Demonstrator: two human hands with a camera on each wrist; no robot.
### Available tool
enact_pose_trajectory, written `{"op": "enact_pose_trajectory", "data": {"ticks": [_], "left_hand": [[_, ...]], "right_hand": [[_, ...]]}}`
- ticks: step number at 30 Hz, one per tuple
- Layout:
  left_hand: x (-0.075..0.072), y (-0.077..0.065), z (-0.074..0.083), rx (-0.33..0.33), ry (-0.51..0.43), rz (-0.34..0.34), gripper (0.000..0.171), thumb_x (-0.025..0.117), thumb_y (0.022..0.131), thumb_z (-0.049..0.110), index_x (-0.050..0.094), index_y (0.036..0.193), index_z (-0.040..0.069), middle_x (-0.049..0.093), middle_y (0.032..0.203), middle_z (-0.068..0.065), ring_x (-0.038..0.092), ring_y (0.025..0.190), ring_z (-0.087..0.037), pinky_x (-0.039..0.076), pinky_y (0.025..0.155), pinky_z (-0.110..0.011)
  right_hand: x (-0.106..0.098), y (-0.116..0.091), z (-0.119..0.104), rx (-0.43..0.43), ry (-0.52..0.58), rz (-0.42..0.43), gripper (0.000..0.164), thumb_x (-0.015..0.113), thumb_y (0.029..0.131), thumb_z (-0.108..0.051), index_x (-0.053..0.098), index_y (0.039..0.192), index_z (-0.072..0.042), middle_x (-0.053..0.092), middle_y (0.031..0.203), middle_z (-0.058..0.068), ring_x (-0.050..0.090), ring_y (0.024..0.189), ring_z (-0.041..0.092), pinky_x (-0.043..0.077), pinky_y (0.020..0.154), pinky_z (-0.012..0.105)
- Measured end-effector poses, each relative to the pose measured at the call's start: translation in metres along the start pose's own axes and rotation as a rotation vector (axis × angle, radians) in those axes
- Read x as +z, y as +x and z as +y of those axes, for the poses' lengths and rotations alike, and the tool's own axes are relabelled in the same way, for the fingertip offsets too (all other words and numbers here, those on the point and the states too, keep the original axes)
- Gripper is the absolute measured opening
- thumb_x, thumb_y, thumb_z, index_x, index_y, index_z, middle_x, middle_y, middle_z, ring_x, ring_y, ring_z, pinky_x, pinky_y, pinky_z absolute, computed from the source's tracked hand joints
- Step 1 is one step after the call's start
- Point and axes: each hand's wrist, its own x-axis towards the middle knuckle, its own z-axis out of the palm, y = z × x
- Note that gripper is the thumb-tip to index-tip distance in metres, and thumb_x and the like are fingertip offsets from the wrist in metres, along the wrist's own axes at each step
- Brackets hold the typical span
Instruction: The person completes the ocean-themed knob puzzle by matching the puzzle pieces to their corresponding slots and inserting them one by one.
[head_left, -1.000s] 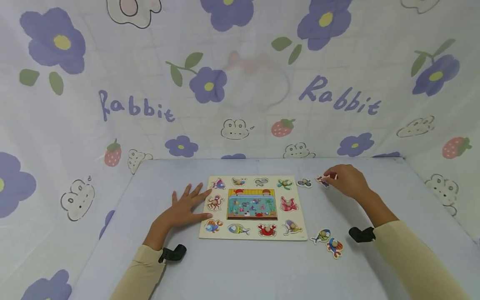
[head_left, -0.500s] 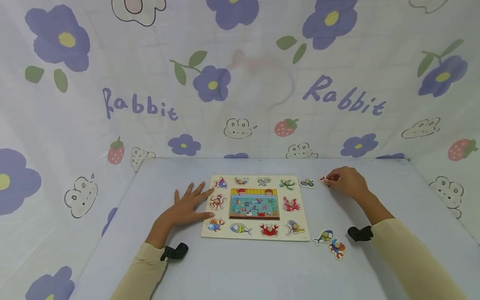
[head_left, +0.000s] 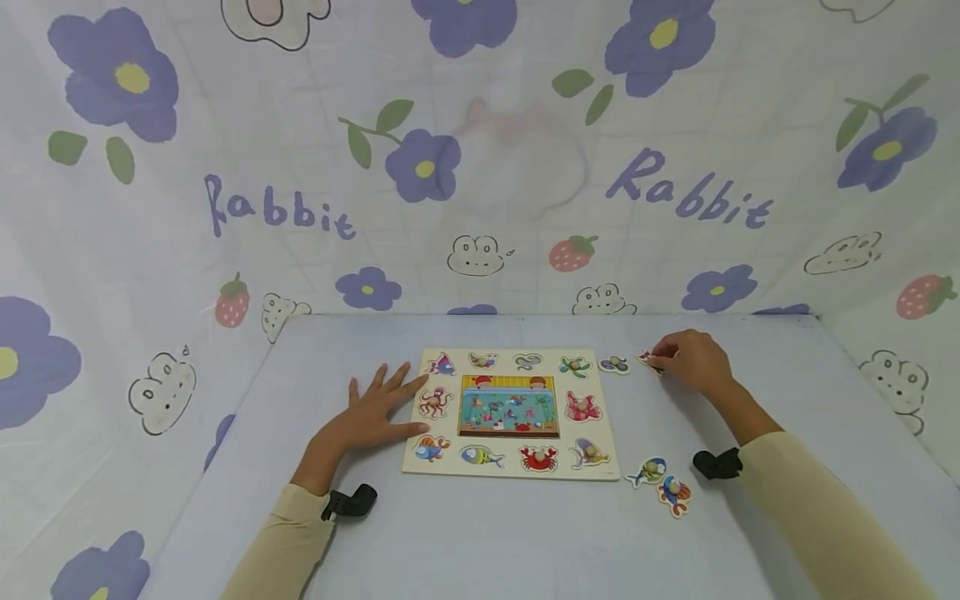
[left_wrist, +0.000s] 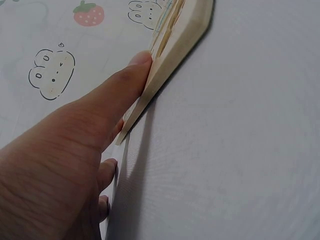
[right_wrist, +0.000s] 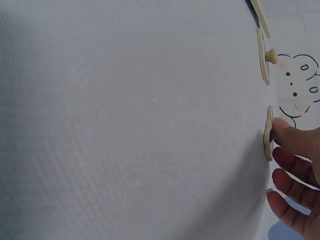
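Observation:
My left hand (head_left: 371, 417) lies with fingers spread at the left edge of a wooden peg puzzle board (head_left: 510, 465). Its thumb (left_wrist: 127, 75) touches the board's side in the left wrist view. Sea animals ring a fish tank picture on the board. Right of the board, my right hand (head_left: 693, 360) pinches a small reddish puzzle piece (head_left: 647, 359) between thumb and fingers. In the right wrist view that piece (right_wrist: 268, 134) shows edge-on at the table surface, its knob mostly covered by the thumb. Which animal it shows is hidden.
A grey-blue knobbed piece (head_left: 614, 365) lies between the board and my right hand. Nearer the front, a green-blue fish piece (head_left: 648, 472) touches or nearly touches a red-blue piece (head_left: 675, 496). A patterned curtain (head_left: 517, 167) hangs behind the white table (head_left: 510, 533).
My right hand has shifted slightly over the reddish piece and now covers more of it. The view has moved a little. My left hand stays put on the board's edge.

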Motion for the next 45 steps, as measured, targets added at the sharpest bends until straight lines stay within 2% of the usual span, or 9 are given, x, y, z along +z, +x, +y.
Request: {"op": "enact_pose_trajectory", "data": {"ticks": [7, 19, 33, 45], "left_hand": [[-0.002, -0.001, 0.004, 0.002, -0.005, 0.000, 0.089, 0.062, 0.087, 0.071, 0.032, 0.161, 0.031, 0.013, 0.170, -0.008, -0.004, 0.155, -0.043, -0.012, 0.110, -0.076], [-0.002, -0.001, 0.003, 0.007, -0.006, 0.011, 0.088, 0.063, 0.088, 0.069, 0.032, 0.160, 0.031, 0.014, 0.170, -0.009, -0.002, 0.154, -0.044, -0.010, 0.110, -0.076], [0.001, 0.001, -0.001, 0.001, 0.003, 0.010, 0.089, 0.062, 0.087, 0.072, 0.031, 0.161, 0.032, 0.013, 0.170, -0.007, -0.003, 0.155, -0.043, -0.011, 0.110, -0.076], [-0.002, 0.000, 0.003, -0.001, 0.002, 0.004, 0.088, 0.064, 0.088, 0.069, 0.031, 0.161, 0.031, 0.013, 0.170, -0.007, -0.003, 0.155, -0.043, -0.011, 0.110, -0.076]], "right_hand": [[-0.004, -0.003, -0.002, -0.001, -0.011, -0.007, 0.016, 0.073, 0.095, -0.016, 0.077, 0.104, -0.003, 0.071, 0.093, 0.012, 0.057, 0.083, 0.029, 0.047, 0.068, 0.039], [-0.016, -0.013, -0.016, -0.116, -0.038, 0.048, 0.020, 0.075, 0.094, -0.016, 0.076, 0.108, -0.002, 0.071, 0.088, 0.007, 0.054, 0.075, 0.023, 0.043, 0.062, 0.035], [-0.023, -0.028, -0.036, -0.221, -0.054, 0.119, 0.019, 0.077, 0.092, -0.016, 0.078, 0.107, -0.005, 0.070, 0.084, 0.005, 0.053, 0.072, 0.021, 0.043, 0.061, 0.034], [-0.026, -0.038, -0.058, -0.272, -0.082, 0.135, 0.018, 0.078, 0.091, -0.016, 0.078, 0.107, -0.007, 0.069, 0.083, 0.002, 0.053, 0.074, 0.020, 0.044, 0.064, 0.034]]}}
